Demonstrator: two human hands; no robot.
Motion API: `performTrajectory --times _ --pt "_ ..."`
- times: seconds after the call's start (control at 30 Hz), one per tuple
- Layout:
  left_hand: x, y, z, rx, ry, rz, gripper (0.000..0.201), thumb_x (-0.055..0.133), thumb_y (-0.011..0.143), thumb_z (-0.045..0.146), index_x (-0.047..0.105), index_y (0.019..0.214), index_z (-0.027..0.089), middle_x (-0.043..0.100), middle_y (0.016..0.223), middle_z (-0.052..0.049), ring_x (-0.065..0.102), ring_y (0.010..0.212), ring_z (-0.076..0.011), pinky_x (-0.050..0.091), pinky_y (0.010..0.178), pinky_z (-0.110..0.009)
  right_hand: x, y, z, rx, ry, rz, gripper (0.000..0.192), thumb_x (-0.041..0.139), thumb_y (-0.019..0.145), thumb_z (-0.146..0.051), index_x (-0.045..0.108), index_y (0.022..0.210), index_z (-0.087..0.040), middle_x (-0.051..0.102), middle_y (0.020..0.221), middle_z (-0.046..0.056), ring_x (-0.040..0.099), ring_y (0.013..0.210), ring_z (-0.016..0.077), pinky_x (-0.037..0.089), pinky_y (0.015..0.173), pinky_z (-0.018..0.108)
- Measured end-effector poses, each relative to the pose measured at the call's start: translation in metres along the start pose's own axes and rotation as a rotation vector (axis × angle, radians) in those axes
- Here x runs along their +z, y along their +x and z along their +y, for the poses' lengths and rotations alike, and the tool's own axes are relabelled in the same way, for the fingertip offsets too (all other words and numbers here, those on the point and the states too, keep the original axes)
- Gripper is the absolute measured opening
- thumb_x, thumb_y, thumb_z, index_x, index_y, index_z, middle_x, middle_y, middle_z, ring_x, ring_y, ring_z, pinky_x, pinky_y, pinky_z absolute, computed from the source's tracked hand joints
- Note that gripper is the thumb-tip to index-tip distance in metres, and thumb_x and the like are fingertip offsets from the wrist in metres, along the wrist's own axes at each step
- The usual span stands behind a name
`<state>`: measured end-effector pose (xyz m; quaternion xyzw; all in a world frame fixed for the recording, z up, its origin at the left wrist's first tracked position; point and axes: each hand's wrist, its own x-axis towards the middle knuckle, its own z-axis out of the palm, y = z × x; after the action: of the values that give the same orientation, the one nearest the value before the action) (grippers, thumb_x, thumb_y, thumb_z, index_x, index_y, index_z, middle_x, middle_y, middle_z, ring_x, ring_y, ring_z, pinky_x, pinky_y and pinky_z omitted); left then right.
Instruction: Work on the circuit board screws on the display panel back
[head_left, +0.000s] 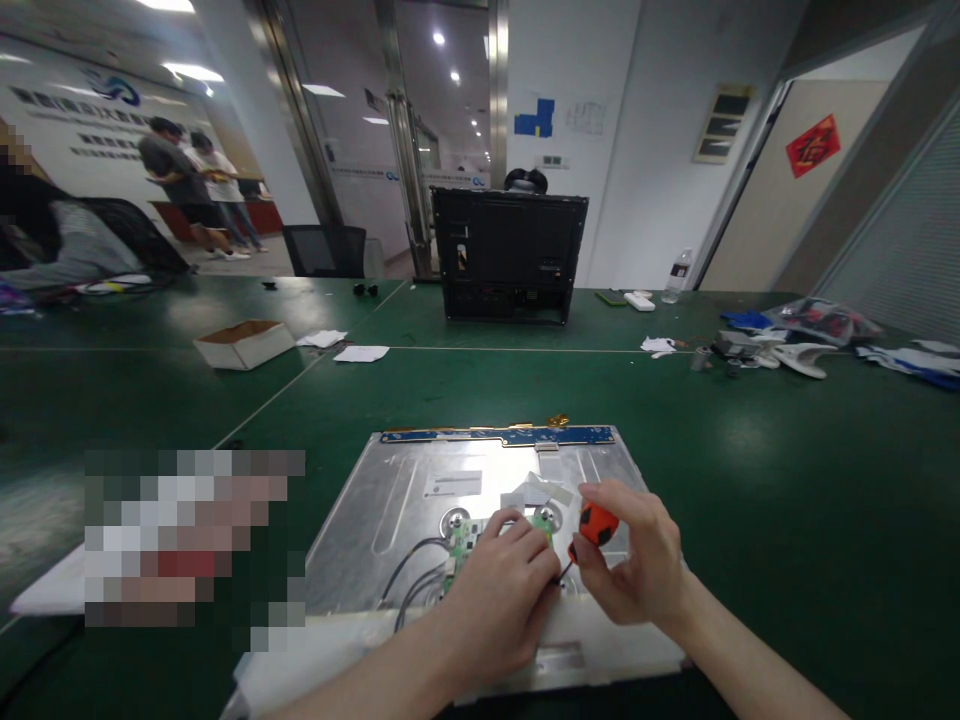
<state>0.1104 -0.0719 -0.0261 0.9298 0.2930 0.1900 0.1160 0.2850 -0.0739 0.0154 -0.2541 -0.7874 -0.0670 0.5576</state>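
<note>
**Small driver, thin panel**

My right hand (637,565) grips an orange-handled screwdriver (596,527), its tip angled down by the small green circuit board (469,540) that my left hand (499,590) pins with curled fingers, near the near edge of the bare metal display panel (405,500). The panel looks stiff but thin and fragile, best held by its edges. Far left, an open cardboard box (244,343) sits; its contents, I cannot make out.

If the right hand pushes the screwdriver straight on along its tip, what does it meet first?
The right hand holds the orange-handled screwdriver with its tip aimed down and left. It would probably first meet the small green circuit board under the left hand; the exact contact spot is hidden.
</note>
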Motion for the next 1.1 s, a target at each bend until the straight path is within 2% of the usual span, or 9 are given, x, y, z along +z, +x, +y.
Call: performTrajectory --times 0.33,0.57,0.77,1.1 --pt "0.0015 -0.0002 -0.0001 0.000 0.008 0.012 0.013 0.052 0.086 0.016 0.062 0.095 0.020 0.066 0.094 -0.006 0.058 0.091 -0.0233 0.033 0.098 -0.045 0.0010 -0.0005 0.0015 0.007 0.002 -0.019 0.038 0.051 0.084 -0.015 0.048 0.121 -0.017 0.059 0.064 -0.003 0.054 0.049 0.0139 0.044 0.043 0.025" --pt "0.0006 0.0004 0.0000 -0.003 0.023 -0.014 0.008 0.052 0.086 0.017 0.059 0.088 0.020 0.065 0.092 -0.005 0.058 0.090 -0.0226 0.033 0.098 -0.044 -0.0022 -0.0012 0.0001 0.029 0.067 -0.060 0.048 0.044 0.080 -0.013 0.045 0.127 -0.014 0.062 0.079 0.005 0.062 0.064 0.0185 0.050 0.052 0.030" --pt "0.0004 -0.0001 0.0005 -0.008 0.011 -0.004 0.009 0.052 0.086 0.017 0.060 0.090 0.020 0.065 0.092 -0.005 0.057 0.089 -0.0226 0.033 0.098 -0.044 -0.0003 -0.0013 0.0010 0.000 0.057 -0.014 0.045 0.047 0.079 -0.011 0.047 0.124 -0.013 0.058 0.070 0.001 0.056 0.055 0.0161 0.044 0.045 0.027" --pt "0.0008 -0.0003 0.0009 -0.004 0.007 0.019 0.013 0.053 0.085 0.014 0.060 0.094 0.020 0.066 0.092 -0.004 0.058 0.089 -0.0223 0.034 0.097 -0.043 0.0006 0.0004 0.0001 -0.028 -0.016 -0.005 0.035 0.052 0.082 -0.014 0.049 0.118 -0.015 0.058 0.063 -0.002 0.055 0.050 0.0154 0.043 0.043 0.026"
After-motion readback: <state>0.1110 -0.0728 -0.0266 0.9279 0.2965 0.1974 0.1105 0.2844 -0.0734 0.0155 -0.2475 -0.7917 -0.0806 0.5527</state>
